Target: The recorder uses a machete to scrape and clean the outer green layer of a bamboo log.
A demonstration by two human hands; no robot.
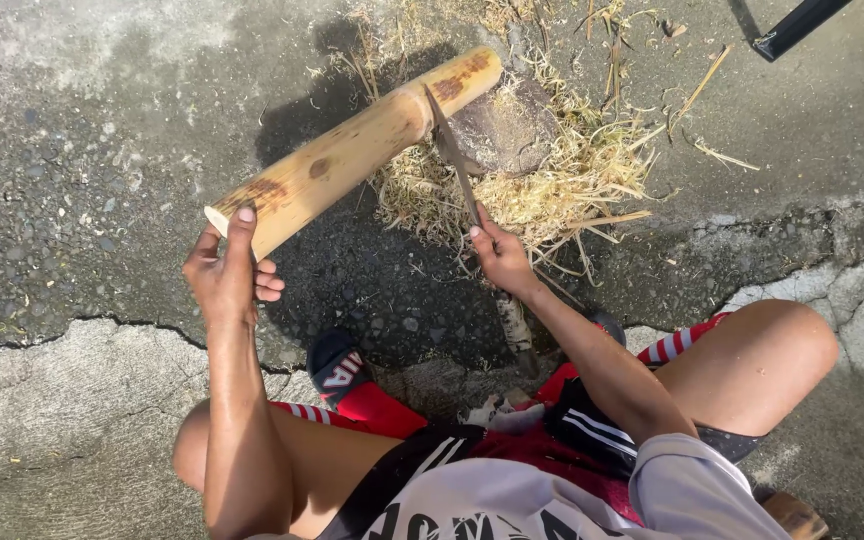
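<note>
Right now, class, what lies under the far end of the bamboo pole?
The bamboo pole rests its far end on a dark rounded block, ringed by pale shavings. The knife blade meets the pole there. The block's contact spot is hidden by the pole.

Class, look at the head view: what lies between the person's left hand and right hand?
Only bare, cracked ground lies between the left hand on the bamboo pole and the right hand holding the knife, as the head view shows.

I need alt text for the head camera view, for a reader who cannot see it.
A squatting person's left hand holds one end of a bamboo pole, while the right hand presses a long knife into it. Dry shavings lie on the cracked concrete ground.
</note>
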